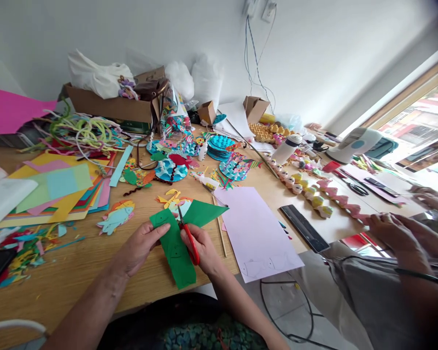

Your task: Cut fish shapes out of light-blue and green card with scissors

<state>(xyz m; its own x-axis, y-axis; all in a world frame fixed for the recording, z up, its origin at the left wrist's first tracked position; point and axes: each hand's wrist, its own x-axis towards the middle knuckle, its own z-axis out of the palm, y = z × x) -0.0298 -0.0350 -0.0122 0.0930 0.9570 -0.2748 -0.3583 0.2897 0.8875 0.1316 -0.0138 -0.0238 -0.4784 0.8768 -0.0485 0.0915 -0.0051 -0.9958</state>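
A strip of green paper (175,260) with drawn outlines is pinched in my left hand (143,245), thumb on top. My right hand (202,245) grips red-handled scissors (192,245), their blades pointing away from me at the paper's right edge. Beyond the blades spreads another green piece (204,213) with a pointed right corner; whether it is still joined to the strip I cannot tell. To the right lies a lilac sheet (261,233) with pencilled fish near its lower edge. Paper fish cutouts (117,216) rest left of my left hand.
Stacked coloured paper (54,182) and paper scraps (25,253) lie at left. Decorated blue discs (171,167) and glue bottles stand behind. A black ruler-like bar (303,227) and painted egg-carton strips (316,194) are at right, near another person's hands (397,233).
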